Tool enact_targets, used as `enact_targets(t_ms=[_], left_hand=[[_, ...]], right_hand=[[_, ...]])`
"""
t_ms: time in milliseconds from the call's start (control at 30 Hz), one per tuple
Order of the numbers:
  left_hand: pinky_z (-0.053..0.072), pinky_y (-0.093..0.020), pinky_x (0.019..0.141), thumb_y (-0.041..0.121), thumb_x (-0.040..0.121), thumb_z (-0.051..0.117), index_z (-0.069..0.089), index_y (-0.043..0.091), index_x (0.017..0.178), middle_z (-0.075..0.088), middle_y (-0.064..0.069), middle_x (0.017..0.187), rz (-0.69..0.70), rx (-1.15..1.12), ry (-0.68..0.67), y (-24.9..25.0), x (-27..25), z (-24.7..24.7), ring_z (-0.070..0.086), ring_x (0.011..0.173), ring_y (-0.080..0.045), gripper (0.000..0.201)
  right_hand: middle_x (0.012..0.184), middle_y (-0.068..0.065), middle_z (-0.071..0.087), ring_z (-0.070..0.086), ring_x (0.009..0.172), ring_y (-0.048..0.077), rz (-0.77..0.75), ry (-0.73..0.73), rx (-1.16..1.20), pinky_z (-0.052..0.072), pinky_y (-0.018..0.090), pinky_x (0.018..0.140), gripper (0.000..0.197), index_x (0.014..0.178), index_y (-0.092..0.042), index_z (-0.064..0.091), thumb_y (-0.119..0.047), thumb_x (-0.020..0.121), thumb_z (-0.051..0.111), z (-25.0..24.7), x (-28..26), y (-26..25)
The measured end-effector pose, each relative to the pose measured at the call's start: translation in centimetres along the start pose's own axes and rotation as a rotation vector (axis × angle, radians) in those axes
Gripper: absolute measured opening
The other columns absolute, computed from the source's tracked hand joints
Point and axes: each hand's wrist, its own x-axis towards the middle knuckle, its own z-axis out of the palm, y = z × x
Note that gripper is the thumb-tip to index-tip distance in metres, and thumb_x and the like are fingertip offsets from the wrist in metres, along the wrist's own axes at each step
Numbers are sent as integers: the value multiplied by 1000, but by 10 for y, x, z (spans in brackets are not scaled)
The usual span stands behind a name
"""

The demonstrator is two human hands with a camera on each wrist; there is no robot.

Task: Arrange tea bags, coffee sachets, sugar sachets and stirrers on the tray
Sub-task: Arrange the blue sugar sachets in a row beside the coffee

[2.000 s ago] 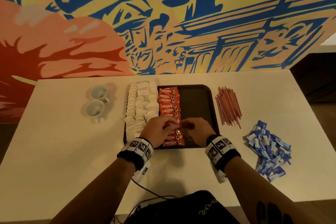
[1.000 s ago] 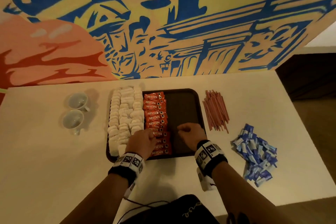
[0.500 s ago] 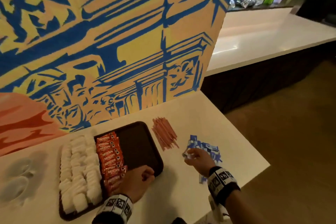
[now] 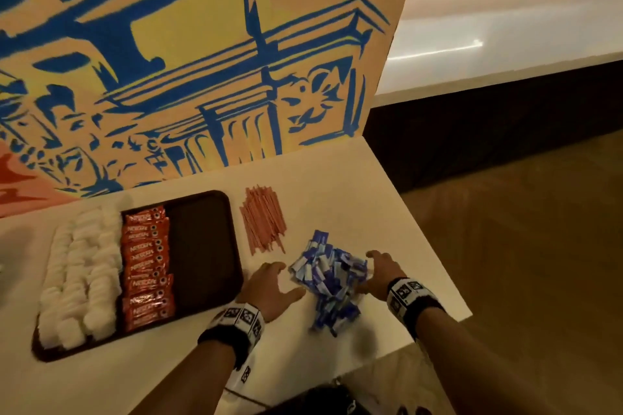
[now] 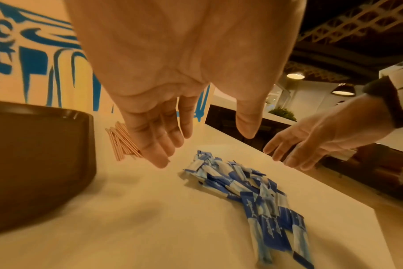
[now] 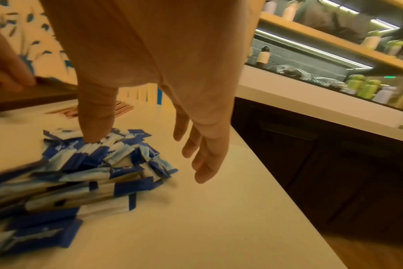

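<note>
On the bench (image 4: 337,178), the tray (image 4: 202,246) at left carries white tea bags (image 4: 81,273) along its left side and a column of red coffee sachets (image 4: 146,266) beside them; its right part is bare. Stirrers (image 4: 263,218) lie just right of the tray. The left hand (image 4: 269,286), fingers spread and holding nothing, sits left of the blue sugar sachets (image 4: 328,280). The right hand (image 4: 381,271), fingers straight, flanks the heap's right side, its thumb touching the sachets.
</note>
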Motion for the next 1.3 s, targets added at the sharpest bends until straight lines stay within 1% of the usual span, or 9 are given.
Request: enact_targets(t_ms=[233, 367, 533, 633, 867, 1033, 1133, 1233, 1300], left_hand=[[40, -45, 112, 77, 76, 64, 22, 19, 156, 27, -5, 159, -176, 43, 99, 34, 51, 50, 34, 142, -29, 108], [37, -47, 115, 78, 75, 66, 11, 14, 158, 15, -8, 163, -211, 163, 83, 46, 73, 69, 24, 145, -35, 119], [47, -44, 102, 47, 92, 65, 35, 12, 143, 40, -12, 143, -187, 167, 141, 54, 81, 76, 51, 121, -36, 69], [46, -42, 98, 35, 97, 62, 42, 12, 138, 47, -11, 137, -206, 83, 152, 52, 78, 71, 55, 119, -35, 51], [46, -41, 101, 32, 99, 60, 58, 13, 134, 62, -11, 130, -280, -73, 193, 41, 67, 52, 57, 118, -32, 40], [47, -30, 86, 26, 98, 62, 69, 15, 115, 70, -7, 111, -285, -251, 268, 36, 56, 40, 63, 98, -25, 21], [41, -26, 78, 27, 97, 63, 69, 17, 101, 68, -5, 97, -280, -325, 290, 39, 50, 35, 62, 90, -23, 13], [38, -25, 72, 28, 97, 64, 64, 21, 89, 63, 2, 83, -252, -378, 310, 47, 43, 30, 60, 81, -20, 11], [38, -26, 69, 27, 97, 64, 65, 20, 88, 64, 2, 81, -224, -402, 316, 55, 40, 29, 59, 78, -18, 12]], right_hand=[[145, 10, 43, 45, 130, 33, -234, 14, -298, 44, 47, 107, 70, 147, -17, 39, -48, 92, 69, 15, 60, -13], [136, 13, 49, 48, 123, 34, -301, 39, -349, 47, 44, 101, 42, 134, -11, 46, -30, 99, 60, 24, 80, -19], [136, 16, 51, 49, 126, 36, -330, -3, -366, 44, 42, 103, 36, 134, -7, 49, -25, 102, 53, 19, 91, -23], [133, 16, 55, 52, 123, 35, -330, -10, -348, 46, 41, 99, 33, 131, -7, 50, -24, 103, 53, 16, 90, -21], [94, 12, 59, 56, 84, 33, -281, -4, -81, 43, 37, 71, 9, 108, -12, 43, -18, 103, 48, 1, 79, -14], [94, 15, 64, 60, 79, 32, -232, -76, 256, 54, 49, 73, 8, 113, -15, 38, -15, 106, 40, -4, 76, -15], [91, 17, 58, 49, 68, 24, -176, -192, 498, 49, 41, 64, 16, 119, -15, 33, -7, 105, 35, -4, 75, -21], [82, 8, 46, 44, 61, 20, -71, -288, 663, 49, 33, 52, 30, 125, -14, 40, -34, 105, 51, -3, 66, -33], [70, 0, 42, 41, 50, 15, -104, -354, 649, 43, 30, 48, 52, 106, -16, 51, -64, 91, 63, -2, 59, -45]])
